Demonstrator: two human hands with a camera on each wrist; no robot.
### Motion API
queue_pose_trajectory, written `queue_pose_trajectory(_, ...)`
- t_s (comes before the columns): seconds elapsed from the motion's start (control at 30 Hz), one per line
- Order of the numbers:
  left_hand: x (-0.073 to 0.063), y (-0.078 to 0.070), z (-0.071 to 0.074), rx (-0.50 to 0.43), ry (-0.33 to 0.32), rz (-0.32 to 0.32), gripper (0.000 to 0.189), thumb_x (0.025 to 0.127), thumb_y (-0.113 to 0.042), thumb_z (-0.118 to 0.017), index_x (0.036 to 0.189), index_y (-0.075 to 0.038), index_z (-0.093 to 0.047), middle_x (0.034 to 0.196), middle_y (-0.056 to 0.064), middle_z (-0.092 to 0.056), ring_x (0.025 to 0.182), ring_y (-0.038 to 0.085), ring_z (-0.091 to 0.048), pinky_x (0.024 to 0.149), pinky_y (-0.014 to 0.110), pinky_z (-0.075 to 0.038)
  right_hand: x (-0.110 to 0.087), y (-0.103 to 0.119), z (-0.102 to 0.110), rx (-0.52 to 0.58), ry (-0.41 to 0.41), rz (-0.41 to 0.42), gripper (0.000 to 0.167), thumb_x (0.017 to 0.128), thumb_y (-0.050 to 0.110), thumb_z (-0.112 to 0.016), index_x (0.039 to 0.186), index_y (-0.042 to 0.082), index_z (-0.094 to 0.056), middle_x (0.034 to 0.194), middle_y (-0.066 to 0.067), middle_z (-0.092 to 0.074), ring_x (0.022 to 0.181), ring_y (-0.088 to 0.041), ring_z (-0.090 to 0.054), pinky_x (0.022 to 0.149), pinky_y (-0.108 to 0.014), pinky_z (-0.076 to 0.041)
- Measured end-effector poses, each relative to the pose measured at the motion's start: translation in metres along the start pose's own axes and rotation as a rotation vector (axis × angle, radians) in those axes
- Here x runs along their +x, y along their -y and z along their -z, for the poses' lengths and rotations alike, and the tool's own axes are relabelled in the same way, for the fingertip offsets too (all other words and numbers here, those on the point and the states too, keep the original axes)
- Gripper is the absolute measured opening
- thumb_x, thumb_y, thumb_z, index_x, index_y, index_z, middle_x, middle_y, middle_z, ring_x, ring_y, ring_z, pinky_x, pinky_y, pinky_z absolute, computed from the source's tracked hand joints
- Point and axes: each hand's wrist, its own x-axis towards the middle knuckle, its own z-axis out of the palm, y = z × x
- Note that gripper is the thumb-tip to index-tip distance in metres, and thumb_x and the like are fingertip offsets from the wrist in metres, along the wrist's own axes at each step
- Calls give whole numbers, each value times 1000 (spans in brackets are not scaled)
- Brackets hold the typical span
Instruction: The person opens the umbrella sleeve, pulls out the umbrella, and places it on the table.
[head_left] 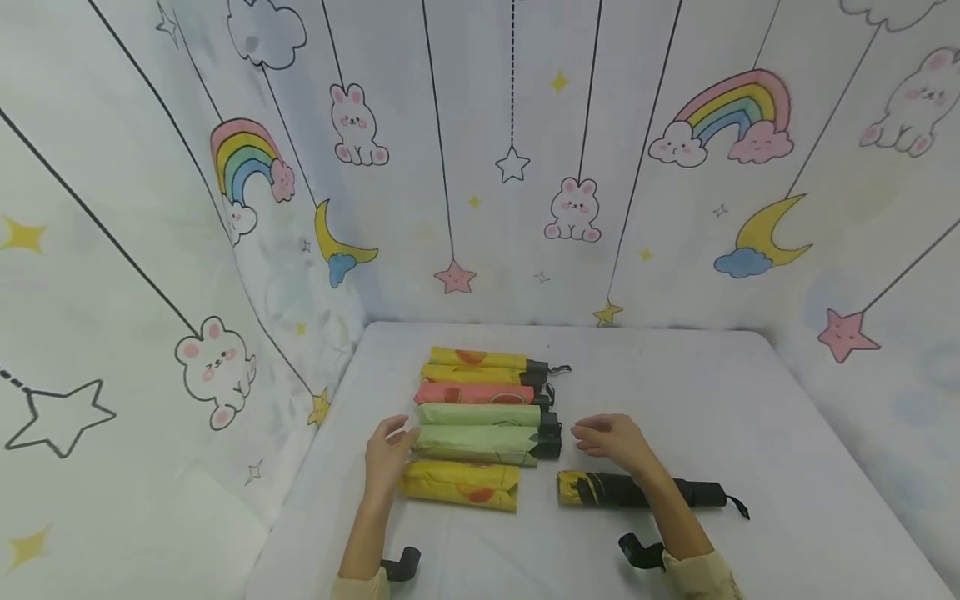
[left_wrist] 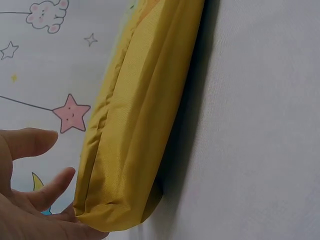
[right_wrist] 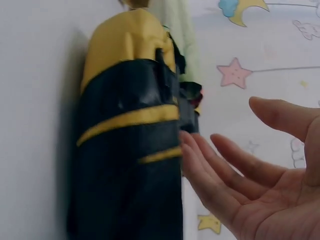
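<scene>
Folded umbrellas lie side by side across the table. My left hand (head_left: pixel 387 454) is at the left ends of the nearer light green umbrella (head_left: pixel 472 442) and the yellow printed sleeve-like bundle (head_left: pixel 461 485). In the left wrist view its fingers are spread loosely by the yellow bundle's end (left_wrist: pixel 130 125); whether they touch it I cannot tell. My right hand (head_left: pixel 615 442) hovers right of the green umbrellas' dark handles, apart from them, holding nothing. Under the right forearm lies a black-and-yellow folded umbrella (head_left: pixel 611 489) with a wrist strap; the right wrist view shows it close up (right_wrist: pixel 130 150).
Behind lie another light green umbrella (head_left: pixel 480 414), a red one (head_left: pixel 476 393) and two yellow ones, the farthest (head_left: pixel 480 358) with its strap to the right. The white table (head_left: pixel 675 375) meets a patterned cloth backdrop (head_left: pixel 480 167). Black camera mounts (head_left: pixel 641 552) sit at the wrists.
</scene>
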Motion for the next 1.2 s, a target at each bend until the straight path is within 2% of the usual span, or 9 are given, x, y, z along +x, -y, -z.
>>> queue_pose_trajectory(0.17, 3, 2, -5, 58, 41, 7, 50, 100, -24, -70, 142, 0, -57, 148, 25, -54, 132, 44, -55, 108, 58, -49, 7, -2, -13, -89, -23, -49, 44, 100, 27, -72, 123, -11, -68, 107, -19, -75, 94, -33, -74, 81, -42, -64)
queue_pose_trajectory(0.37, 10, 4, -7, 109, 72, 6, 53, 100, -29, -69, 142, 0, -55, 147, 25, -55, 134, 45, -53, 111, 60, -45, 12, -3, -24, -116, -27, -118, 42, 99, 26, -73, 121, -10, -69, 101, -14, -75, 88, -28, -74, 78, -41, -64)
queue_pose_trajectory(0.5, 10, 5, -6, 128, 78, 6, 51, 100, -29, -68, 141, 1, -57, 144, 24, -58, 133, 45, -54, 111, 60, -45, 13, -5, -30, -120, -22, -110, 42, 98, 26, -74, 119, -10, -70, 99, -13, -76, 87, -27, -74, 76, -41, -65)
queue_pose_trajectory(0.7, 3, 10, -3, 152, 89, -3, 47, 101, -28, -68, 137, 2, -61, 142, 28, -58, 131, 48, -53, 109, 61, -46, 12, -12, -39, -110, 3, -107, 47, 96, 27, -75, 119, -13, -68, 98, -12, -75, 86, -26, -74, 75, -40, -65)
queue_pose_trajectory(0.93, -1, 15, -2, 173, 91, -23, 46, 100, -28, -70, 135, 2, -64, 138, 28, -62, 125, 47, -59, 105, 60, -50, 16, -17, -43, -112, 22, -142, 51, 97, 29, -75, 120, -16, -66, 97, -12, -75, 85, -24, -73, 75, -39, -65)
queue_pose_trajectory(1.1, 3, 20, -2, 132, 93, 18, 48, 99, -28, -72, 136, 1, -64, 138, 28, -62, 124, 45, -61, 95, 49, -59, 17, -18, -46, -143, 36, -159, 52, 96, 28, -75, 121, -16, -65, 97, -11, -74, 85, -22, -72, 76, -38, -64)
queue_pose_trajectory(1.17, 5, 21, -3, 128, 88, 22, 48, 98, -27, -73, 135, 2, -64, 138, 30, -61, 122, 46, -62, 90, 46, -62, 17, -19, -46, -149, 39, -160, 52, 94, 27, -78, 122, -16, -66, 100, -12, -74, 86, -22, -72, 76, -39, -64)
queue_pose_trajectory(1.2, 5, 22, -3, 138, 81, 22, 48, 98, -28, -73, 134, 2, -65, 137, 30, -62, 122, 46, -62, 91, 48, -61, 17, -20, -46, -156, 38, -158, 52, 92, 25, -79, 121, -15, -66, 101, -13, -74, 87, -22, -72, 77, -40, -64)
